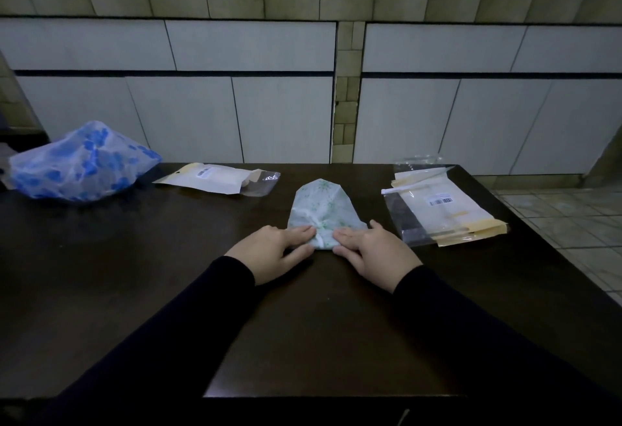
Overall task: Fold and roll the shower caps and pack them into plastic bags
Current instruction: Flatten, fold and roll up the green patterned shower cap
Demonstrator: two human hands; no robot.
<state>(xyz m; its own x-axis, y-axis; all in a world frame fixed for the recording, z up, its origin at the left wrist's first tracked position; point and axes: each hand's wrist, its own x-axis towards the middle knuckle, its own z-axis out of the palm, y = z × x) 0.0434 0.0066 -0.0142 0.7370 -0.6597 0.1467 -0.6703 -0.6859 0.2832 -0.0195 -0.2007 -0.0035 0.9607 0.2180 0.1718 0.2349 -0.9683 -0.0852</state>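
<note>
On the dark brown tabletop (134, 291), the left hand (274, 252) and right hand (375, 252) lie flat, fingers straight, pressing the near edge of a folded pale green-patterned plastic shower cap (323, 201). Just right of it lies a stack of clear plastic bags with cream cards (447, 211). Farther left lie a filled clear bag (212, 178) and a crumpled blue-spotted shower cap (80, 163). A white tiled wall (252, 88) stands behind.

Folded shower cap (322, 204) (green-printed), left hand (273, 252), right hand (374, 252) pressing its edge

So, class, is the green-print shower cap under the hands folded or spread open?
Folded. The shower cap is turned in to a narrow, round-topped shape, and the left hand and right hand press its near end.
</note>
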